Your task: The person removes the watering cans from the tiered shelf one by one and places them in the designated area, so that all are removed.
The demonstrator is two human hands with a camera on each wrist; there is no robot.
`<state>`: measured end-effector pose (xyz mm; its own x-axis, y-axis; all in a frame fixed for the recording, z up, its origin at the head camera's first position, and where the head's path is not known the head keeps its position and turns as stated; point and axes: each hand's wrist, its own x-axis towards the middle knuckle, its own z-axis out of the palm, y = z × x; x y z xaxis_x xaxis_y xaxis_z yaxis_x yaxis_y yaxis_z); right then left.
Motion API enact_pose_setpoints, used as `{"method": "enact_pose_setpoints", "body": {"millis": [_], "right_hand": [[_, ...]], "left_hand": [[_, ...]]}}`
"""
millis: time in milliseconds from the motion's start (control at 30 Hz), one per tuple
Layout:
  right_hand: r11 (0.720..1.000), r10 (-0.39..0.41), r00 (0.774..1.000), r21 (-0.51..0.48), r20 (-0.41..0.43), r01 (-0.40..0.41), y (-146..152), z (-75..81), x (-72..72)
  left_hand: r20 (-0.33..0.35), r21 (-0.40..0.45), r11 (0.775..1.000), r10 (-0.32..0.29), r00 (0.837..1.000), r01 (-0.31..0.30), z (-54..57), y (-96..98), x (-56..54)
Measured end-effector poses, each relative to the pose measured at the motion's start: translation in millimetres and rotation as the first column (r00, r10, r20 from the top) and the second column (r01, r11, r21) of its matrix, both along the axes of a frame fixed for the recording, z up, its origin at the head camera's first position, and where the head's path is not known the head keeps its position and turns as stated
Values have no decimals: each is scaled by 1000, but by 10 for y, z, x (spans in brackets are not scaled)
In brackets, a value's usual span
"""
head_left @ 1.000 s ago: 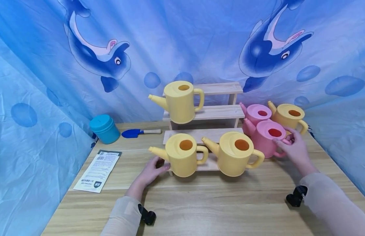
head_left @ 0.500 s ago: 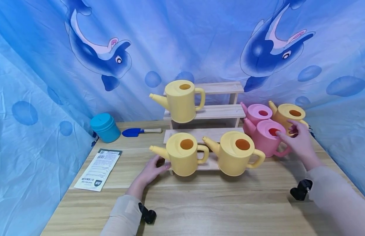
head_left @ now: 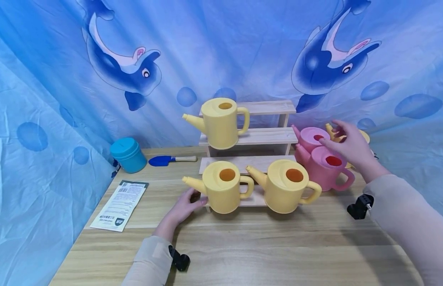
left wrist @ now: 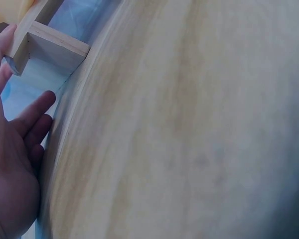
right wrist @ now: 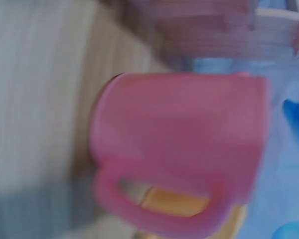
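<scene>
My left hand (head_left: 185, 206) holds the lower left end of a stepped wooden rack (head_left: 267, 137), its thumb against the plank (left wrist: 27, 37) in the left wrist view. My right hand (head_left: 351, 147) hovers above the pink watering cans at the right, fingers apart and loosely bent, gripping nothing. Below it stands the front pink watering can (head_left: 323, 172), whose handle side fills the right wrist view. Beside the fingertips is the rear pink watering can (head_left: 307, 135). The hand partly hides a yellow watering can (head_left: 365, 136) behind.
On the rack stand three yellow watering cans: one higher up (head_left: 221, 127), two on the lowest step, left (head_left: 221, 194) and right (head_left: 283, 192). Farther left are a teal lidded pot (head_left: 128, 157), a blue trowel (head_left: 160, 160) and a white printed packet (head_left: 119, 206).
My right hand has left the front pink can's handle, passed over near the yellow can, and moved up and back toward the rear cans. The left hand has stayed at the rack.
</scene>
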<state>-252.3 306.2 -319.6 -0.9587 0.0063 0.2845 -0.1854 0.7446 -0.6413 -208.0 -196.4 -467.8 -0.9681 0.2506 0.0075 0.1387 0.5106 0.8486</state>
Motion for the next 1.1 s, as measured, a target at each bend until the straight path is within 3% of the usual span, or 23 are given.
{"method": "enact_pose_setpoints", "body": {"millis": [167,400,533,900,1100], "right_hand": [[997,79,996,-14,46,-79,-181,250,-72],[988,150,982,-49,119,-145,-471,526,-101],[979,196,972,-75,130,-187,-665,645,-143],[931,360,916,-133,180,-340,-1251,892,-355],[913,402,894,-167,199,-373,-1512,975,-417]], "left_hand": [[8,11,1000,-1,1000,1,49,27,26],[16,0,1000,-25,1000,25,369,125,185],[27,-6,1000,-21,999,21,393,128,194],[45,6,1000,-16,999,16,349,105,191],[19,-1,1000,0,1000,0,91,36,53]]}}
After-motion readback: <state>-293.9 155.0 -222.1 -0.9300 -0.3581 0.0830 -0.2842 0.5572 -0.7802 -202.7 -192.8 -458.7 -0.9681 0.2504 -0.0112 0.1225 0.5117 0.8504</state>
